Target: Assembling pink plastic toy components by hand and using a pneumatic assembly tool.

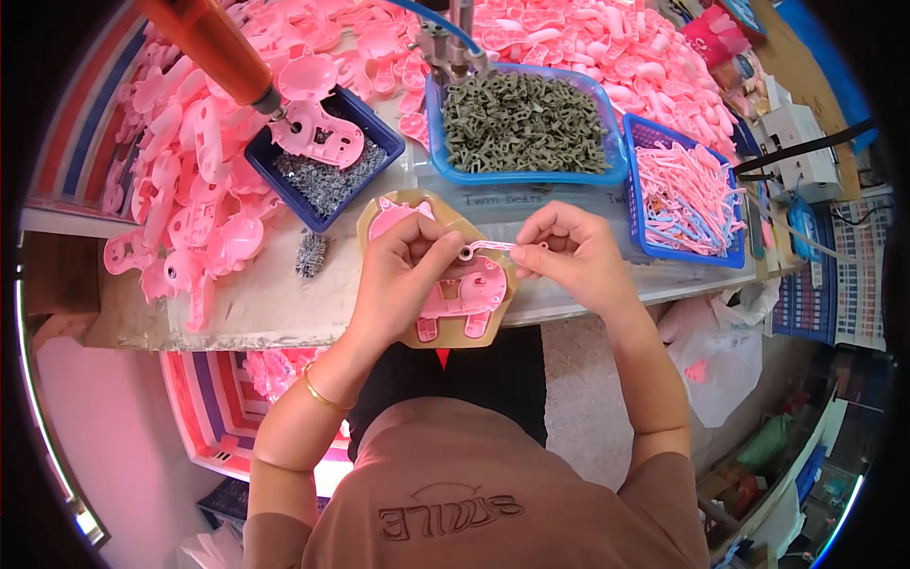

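Right now both hands are on one thin pink-white strip [491, 246], stretched between them just above the pink shell [479, 284]. Left hand [403, 275]: thumb and index pinched narrow at the strip's left end, next to a small dark ring. Right hand [580, 254]: same narrow pinch at the right end, other fingers curled. Shell sits in a tan fixture [403, 335] at the near table edge, partly hidden by the left hand.

Around it: blue tray [531, 177] on the far side, heaped with grey-green small parts [526, 123]. Far right of the fixture, blue basket [640, 237] of pink, white and blue strips [690, 194]. Far left, dark blue bin [273, 190] of screws [351, 180], with a pink piece [318, 140] lying across it. Orange driver [213, 47] hangs over that; can't tell if its tip touches. Small loose screw pile [310, 254] just on the near side of the bin. Pink moldings [204, 204] heaped left, more along the far side. Gold bangle [325, 390] on left wrist.
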Available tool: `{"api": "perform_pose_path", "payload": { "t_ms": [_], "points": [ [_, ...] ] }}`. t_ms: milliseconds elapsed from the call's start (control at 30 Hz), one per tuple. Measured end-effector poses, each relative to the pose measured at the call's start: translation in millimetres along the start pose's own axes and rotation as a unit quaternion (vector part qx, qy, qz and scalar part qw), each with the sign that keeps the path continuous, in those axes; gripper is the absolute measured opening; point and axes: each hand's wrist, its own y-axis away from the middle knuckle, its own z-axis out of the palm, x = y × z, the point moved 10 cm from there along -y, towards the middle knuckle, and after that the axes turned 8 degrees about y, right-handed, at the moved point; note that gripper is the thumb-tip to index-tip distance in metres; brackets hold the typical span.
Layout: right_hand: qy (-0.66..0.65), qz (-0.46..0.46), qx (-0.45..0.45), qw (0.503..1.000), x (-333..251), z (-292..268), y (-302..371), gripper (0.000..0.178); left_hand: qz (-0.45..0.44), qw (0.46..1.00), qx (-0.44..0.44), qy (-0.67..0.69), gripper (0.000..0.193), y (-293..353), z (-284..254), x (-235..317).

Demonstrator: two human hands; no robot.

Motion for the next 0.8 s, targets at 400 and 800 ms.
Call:
{"api": "perform_pose_path", "payload": {
  "t_ms": [400,800],
  "points": [
    [0.203,-0.097,0.142,0.964,-27,6,22,0.004,0.008,0.998,0.059,0.017,0.013,7,-6,5],
    [0.288,-0.144,-0.025,0.947,-39,45,12,0.018,-0.114,0.991,-0.059,-0.032,0.019,15,-3,2]
  ]
}}
